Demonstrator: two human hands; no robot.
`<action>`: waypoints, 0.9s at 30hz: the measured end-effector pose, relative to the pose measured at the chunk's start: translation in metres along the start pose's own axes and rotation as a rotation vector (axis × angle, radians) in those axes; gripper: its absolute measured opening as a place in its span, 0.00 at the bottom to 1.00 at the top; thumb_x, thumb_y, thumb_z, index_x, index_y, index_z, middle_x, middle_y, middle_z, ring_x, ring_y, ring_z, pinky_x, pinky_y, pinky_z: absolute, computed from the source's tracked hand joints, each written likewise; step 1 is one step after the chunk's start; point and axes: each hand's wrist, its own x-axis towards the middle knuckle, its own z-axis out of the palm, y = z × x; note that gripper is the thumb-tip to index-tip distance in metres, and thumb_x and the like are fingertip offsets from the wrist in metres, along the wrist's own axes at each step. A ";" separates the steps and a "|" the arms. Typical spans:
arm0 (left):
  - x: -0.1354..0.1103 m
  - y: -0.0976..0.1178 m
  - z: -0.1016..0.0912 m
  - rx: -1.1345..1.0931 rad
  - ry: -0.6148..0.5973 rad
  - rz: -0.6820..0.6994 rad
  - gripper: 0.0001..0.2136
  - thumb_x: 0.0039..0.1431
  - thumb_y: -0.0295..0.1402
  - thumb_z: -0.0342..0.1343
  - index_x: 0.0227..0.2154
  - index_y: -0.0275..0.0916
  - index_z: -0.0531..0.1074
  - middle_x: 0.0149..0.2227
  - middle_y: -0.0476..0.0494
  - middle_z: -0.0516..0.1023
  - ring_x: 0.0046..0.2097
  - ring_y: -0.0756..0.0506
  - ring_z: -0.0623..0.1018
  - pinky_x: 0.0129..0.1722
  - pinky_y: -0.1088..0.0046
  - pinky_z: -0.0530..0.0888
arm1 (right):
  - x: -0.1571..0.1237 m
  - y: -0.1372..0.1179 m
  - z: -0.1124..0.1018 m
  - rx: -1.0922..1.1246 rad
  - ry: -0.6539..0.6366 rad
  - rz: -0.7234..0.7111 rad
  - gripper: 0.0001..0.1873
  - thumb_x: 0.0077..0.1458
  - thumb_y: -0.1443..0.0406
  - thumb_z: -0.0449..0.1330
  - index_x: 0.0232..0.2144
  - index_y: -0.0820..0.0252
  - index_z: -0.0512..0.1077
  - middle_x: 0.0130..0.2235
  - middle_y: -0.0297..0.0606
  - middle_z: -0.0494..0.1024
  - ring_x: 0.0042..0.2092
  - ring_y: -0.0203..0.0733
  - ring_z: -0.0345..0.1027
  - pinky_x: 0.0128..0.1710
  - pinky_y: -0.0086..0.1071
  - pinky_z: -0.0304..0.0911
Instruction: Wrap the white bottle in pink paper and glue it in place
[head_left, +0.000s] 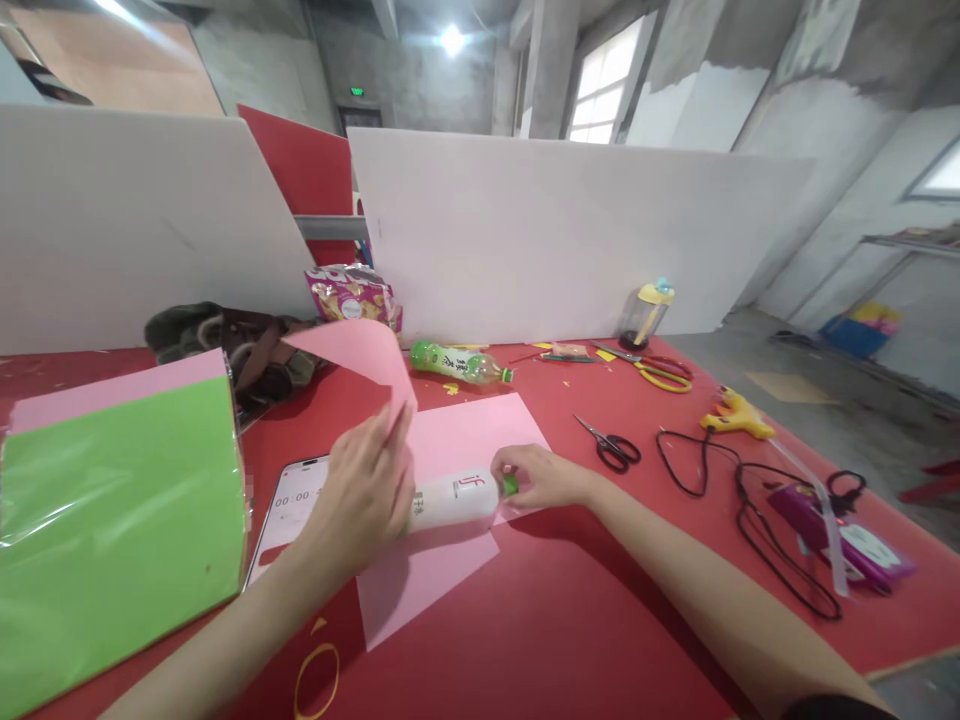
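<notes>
A white bottle (454, 498) with a green cap lies on its side across a pink paper sheet (465, 435) on the red table. My right hand (541, 478) is closed around the bottle's capped end. My left hand (366, 492) rests on the bottle's other end and pinches the sheet's left edge, which curls up and over (352, 350).
A phone (289, 510) lies left of the sheet, beside a wrapped stack of green and pink paper (112, 510). Behind are a green-labelled bottle (457, 363), a snack bag (351, 292) and a bag. Right: black scissors (611, 445), yellow scissors (664, 372), a yellow glue gun (735, 412), cables, a jar.
</notes>
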 end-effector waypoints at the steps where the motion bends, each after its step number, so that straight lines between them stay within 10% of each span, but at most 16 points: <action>1: -0.002 0.003 0.004 0.018 -0.043 0.047 0.28 0.57 0.28 0.40 0.59 0.30 0.36 0.55 0.29 0.58 0.52 0.37 0.64 0.47 0.58 0.62 | 0.000 0.000 0.000 -0.003 -0.008 0.006 0.11 0.37 0.72 0.57 0.28 0.60 0.65 0.30 0.33 0.70 0.32 0.34 0.62 0.36 0.28 0.60; 12: -0.010 0.017 0.023 -0.013 -0.426 0.205 0.19 0.60 0.32 0.33 0.45 0.31 0.65 0.59 0.35 0.53 0.48 0.41 0.68 0.38 0.66 0.69 | -0.022 0.003 -0.006 -0.050 0.049 0.097 0.14 0.50 0.61 0.54 0.39 0.61 0.66 0.42 0.39 0.72 0.41 0.35 0.66 0.42 0.28 0.60; 16: -0.011 0.017 0.022 -0.043 -0.436 0.227 0.18 0.60 0.33 0.35 0.43 0.32 0.66 0.59 0.35 0.53 0.49 0.40 0.68 0.38 0.64 0.69 | -0.037 0.024 -0.022 -0.416 0.205 0.407 0.11 0.51 0.61 0.52 0.36 0.59 0.68 0.39 0.37 0.73 0.40 0.36 0.66 0.42 0.27 0.59; 27: -0.010 0.018 0.019 -0.071 -0.478 0.210 0.16 0.60 0.33 0.37 0.43 0.32 0.66 0.59 0.35 0.53 0.48 0.39 0.68 0.39 0.61 0.69 | -0.114 0.093 -0.083 -0.709 0.565 1.390 0.22 0.51 0.67 0.45 0.40 0.85 0.66 0.41 0.75 0.65 0.44 0.67 0.61 0.33 0.48 0.57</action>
